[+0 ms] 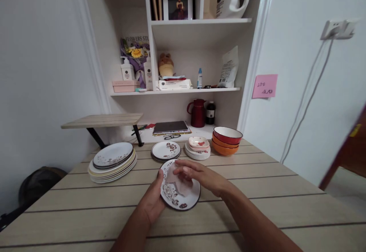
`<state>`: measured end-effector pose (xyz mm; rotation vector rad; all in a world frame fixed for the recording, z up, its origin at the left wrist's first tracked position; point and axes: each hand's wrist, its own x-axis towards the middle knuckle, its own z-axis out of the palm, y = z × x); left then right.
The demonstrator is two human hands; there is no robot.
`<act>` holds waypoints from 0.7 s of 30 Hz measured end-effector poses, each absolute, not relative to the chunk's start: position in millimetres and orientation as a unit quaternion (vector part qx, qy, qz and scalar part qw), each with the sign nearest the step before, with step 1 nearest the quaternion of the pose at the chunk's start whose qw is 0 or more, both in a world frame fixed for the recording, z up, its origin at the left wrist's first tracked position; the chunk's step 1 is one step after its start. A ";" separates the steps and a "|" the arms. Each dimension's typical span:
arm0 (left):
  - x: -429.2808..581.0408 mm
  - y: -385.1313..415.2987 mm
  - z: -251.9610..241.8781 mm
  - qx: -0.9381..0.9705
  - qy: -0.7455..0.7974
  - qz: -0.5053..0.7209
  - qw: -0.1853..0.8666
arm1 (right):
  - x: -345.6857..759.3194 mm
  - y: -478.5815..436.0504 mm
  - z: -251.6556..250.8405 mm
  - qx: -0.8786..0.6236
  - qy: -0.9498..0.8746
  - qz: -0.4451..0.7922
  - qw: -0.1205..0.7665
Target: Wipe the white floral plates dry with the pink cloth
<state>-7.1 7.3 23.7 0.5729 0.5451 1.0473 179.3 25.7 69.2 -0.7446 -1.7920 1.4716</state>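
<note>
My left hand (154, 198) grips the left rim of a small white plate (174, 195) with a dark edge and a flower pattern, its thumb on top. The plate is tilted toward me above the table. Over its upper right part hovers my right hand (200, 174), fingers loosely bent and apart, with nothing visible in them. A pinkish-grey patch shows on the plate below those fingers; it looks like a shadow or reflection. Just behind, a short stack of matching small plates (166, 150) lies on the table.
Left stands a stack of larger plates (113, 162) near a small raised shelf (103, 120). Small saucers (198, 153) carry pink-and-white dishes (198, 142). Stacked orange and red bowls (225, 145) sit right. Behind are glasses (172, 137), a laptop (170, 127) and a red jug (198, 113).
</note>
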 end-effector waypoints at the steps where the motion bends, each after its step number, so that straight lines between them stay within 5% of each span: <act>1: -7.2 7.3 23.8 0.267 0.254 0.485 0.793 | 178.0 26.4 68.0 -0.289 -0.686 0.564 0.358; 9: -9.7 13.9 16.2 0.286 0.227 0.490 0.792 | 191.5 47.6 67.5 -0.405 -0.614 0.466 0.491; 21: -8.3 7.9 20.2 0.270 0.227 0.485 0.800 | 173.0 28.3 63.4 -0.435 -0.818 0.276 0.257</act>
